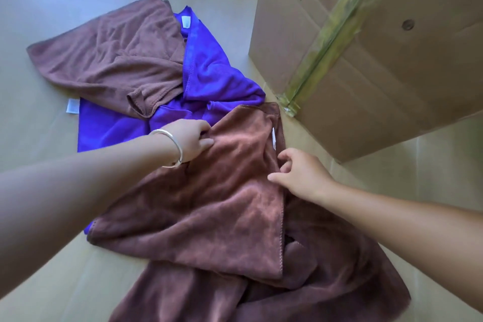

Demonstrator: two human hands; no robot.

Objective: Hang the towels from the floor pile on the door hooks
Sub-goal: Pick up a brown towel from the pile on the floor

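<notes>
At frame centre, the left hand (194,140) pinches the near brown towel (209,204); the right hand (300,174) hovers beside its right edge, fingers loosely curled, holding nothing. Gripping both upper corners should lift it free of the purple towel (209,78).

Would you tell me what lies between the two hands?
In the head view, only the near brown towel spans between the left hand and right hand.

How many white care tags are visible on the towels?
3: one on the blue towel's far corner, one at its left edge, one on the near brown towel's right edge. Folds may hide others.
</notes>
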